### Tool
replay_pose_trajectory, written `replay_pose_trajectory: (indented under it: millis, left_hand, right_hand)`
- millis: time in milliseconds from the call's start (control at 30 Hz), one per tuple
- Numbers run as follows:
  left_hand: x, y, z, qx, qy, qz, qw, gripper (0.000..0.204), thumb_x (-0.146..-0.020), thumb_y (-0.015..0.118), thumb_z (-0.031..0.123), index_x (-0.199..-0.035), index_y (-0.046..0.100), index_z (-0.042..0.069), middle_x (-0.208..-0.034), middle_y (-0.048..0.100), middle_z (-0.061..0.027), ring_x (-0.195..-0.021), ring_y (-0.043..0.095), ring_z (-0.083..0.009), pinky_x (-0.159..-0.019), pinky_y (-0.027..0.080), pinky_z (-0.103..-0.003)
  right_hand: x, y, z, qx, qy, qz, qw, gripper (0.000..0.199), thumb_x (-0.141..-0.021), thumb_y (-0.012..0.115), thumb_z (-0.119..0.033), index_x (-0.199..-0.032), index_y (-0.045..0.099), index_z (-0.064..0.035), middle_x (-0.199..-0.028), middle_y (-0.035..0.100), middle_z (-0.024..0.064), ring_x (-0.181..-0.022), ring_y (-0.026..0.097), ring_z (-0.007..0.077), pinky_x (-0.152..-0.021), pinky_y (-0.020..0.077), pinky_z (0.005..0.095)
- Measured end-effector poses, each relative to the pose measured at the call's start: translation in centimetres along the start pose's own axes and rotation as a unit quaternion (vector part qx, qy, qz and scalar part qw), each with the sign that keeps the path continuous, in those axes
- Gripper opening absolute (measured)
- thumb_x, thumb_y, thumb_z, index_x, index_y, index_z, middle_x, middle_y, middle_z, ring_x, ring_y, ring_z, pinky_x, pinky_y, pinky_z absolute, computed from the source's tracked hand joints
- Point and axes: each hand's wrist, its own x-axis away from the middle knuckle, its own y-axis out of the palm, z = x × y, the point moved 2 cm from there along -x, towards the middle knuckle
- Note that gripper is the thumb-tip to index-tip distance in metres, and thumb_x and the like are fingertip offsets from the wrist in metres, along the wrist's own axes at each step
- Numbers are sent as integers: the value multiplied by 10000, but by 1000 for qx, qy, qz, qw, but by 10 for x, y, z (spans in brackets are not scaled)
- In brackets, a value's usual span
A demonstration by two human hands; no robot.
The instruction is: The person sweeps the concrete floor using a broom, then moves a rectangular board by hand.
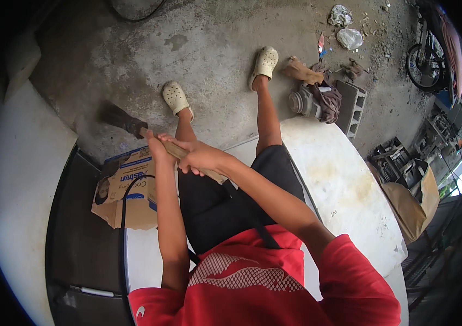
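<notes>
Both hands grip one tool with a pale wooden handle [174, 149] and a dark, broad head [120, 120]. The head is smeared by motion, so its exact kind cannot be made out. My left hand [158, 146] is closed round the handle close to the head. Farther down, towards the butt end, my right hand [202, 157] wraps the same handle. The tool slants across above my lap, its head out to the left over the concrete floor [127, 60].
A torn cardboard box [133, 190] lies left of my legs. White panels [345, 190] flank me. Ahead to the right are a concrete block [352, 106], a grey motor-like part [304, 102] with brown cloth, and plastic litter [349, 38]. A motorcycle wheel [425, 66] stands far right.
</notes>
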Motion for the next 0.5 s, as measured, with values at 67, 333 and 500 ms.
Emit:
replay_pose_trajectory:
  millis: [67, 333, 500]
  left_hand:
    - [-20, 41, -28, -27, -33, -19, 999, 399, -901, 386, 468, -648, 340, 163, -557, 338, 55, -450, 345, -76, -429, 350, -239]
    - [49, 288, -419, -329, -100, -167, 924, 455, -891, 422, 434, -662, 437, 41, -475, 446, -50, -353, 474, -189, -330, 412, -331]
    - [121, 303, -441, -318, -176, -311, 878, 411, -871, 452, 476, -710, 412, 100, -517, 442, -15, -384, 452, -141, -355, 379, -290]
  right_hand:
    - [10, -36, -4, -49, -36, 50, 997, 704, -740, 577, -91, -1384, 294, -116, -648, 499, 0, -430, 423, 75, -394, 374, 219]
    - [295, -251, 47, -221, -55, 489, 842, 559, -819, 527, -91, -1329, 330, 21, -618, 508, 23, -352, 374, 56, -307, 273, 196]
    - [335, -218, 36, -84, -52, 537, 838, 582, -818, 501, -65, -1363, 296, -43, -592, 445, -21, -369, 368, 48, -336, 303, 189]
